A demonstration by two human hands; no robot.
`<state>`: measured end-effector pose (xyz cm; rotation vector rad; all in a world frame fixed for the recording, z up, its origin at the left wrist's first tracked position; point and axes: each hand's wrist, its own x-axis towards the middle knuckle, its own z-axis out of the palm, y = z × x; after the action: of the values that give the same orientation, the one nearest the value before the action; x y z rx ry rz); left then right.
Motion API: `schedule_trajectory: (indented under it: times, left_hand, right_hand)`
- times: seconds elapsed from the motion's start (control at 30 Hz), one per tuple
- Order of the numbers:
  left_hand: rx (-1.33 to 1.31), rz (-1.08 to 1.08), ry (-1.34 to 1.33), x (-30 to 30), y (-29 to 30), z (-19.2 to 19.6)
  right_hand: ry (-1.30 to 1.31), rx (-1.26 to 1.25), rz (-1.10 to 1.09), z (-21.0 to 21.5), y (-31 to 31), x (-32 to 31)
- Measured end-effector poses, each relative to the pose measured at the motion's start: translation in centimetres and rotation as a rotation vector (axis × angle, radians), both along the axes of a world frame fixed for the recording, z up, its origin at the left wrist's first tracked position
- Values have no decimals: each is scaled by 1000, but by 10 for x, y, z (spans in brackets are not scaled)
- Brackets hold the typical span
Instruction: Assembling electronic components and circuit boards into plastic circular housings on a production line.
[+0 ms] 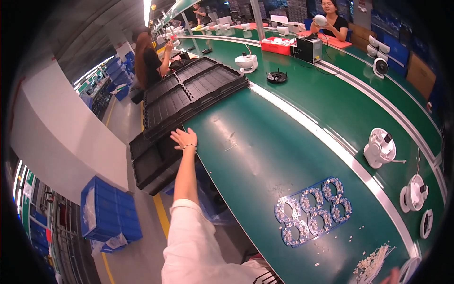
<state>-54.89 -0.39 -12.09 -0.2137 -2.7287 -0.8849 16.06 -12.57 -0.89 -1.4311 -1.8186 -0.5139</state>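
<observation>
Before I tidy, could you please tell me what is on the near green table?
A blue circuit panel, a bundle of pale wires and small white bits. Black trays hide its far end; whatever lies beneath them or under the panel's solid parts cannot be seen.

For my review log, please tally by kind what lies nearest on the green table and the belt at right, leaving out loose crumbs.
Blue circuit board panel with six rings: 1
Loose pile of thin white wires: 1
White rounded plastic housings: 2
White flat round part with dark centre: 1
Total: 5
Uncounted: pale curved part, cut off at lower right
</observation>
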Motion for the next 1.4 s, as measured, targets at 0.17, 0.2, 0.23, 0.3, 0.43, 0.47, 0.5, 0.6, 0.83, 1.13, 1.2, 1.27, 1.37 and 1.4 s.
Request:
schedule_trajectory:
  times: [0.17, 0.2, 0.23, 0.3, 0.43, 0.47, 0.5, 0.6, 0.83, 1.13, 1.2, 1.27, 1.37, 1.4]
  left_hand:
    - [-296, -217, 30, 23, 24, 17]
    - [-290, -167, 84, 28, 26, 14]
    - [-184, -156, -75, 29, 24, 18]
    - [-109, -106, -222, 21, 16, 11]
    - [-146, -105, -221, 37, 19, 11]
    - [-201, -67, -132, 37, 24, 5]
    - [-255, -32, -44, 37, 32, -2]
    - [-415, -34, 303, 45, 43, -14]
    - [-345, -186, 316, 39, 33, -8]
    - [-263, -195, 356, 47, 31, -16]
    - [-266, -196, 351, 48, 32, -12]
    - [-273, -195, 349, 50, 29, -17]
    - [-249, -184, 279, 59, 38, -11]
    - [-249, -175, 261, 57, 39, -9]
  right_hand:
    - [271, -596, 801, -43, -39, -109]
    - [203, -644, 867, -46, -37, -112]
    - [204, -642, 866, -48, -37, -110]
    - [200, -661, 953, -54, -41, -106]
    - [144, -627, 1078, -60, -37, -97]
    - [144, -627, 1067, -62, -36, -95]
    - [98, -613, 1068, -64, -36, -95]
    - [10, -657, 1085, -72, -28, -85]
    - [163, -723, 1129, -77, -21, -84]
    - [211, -772, 1164, -87, -17, -74]
    - [239, -774, 1169, -85, -16, -76]
    - [240, -774, 1188, -87, -13, -74]
    - [246, -770, 1182, -83, -11, -77]
    - [247, -765, 1165, -82, -10, -79]
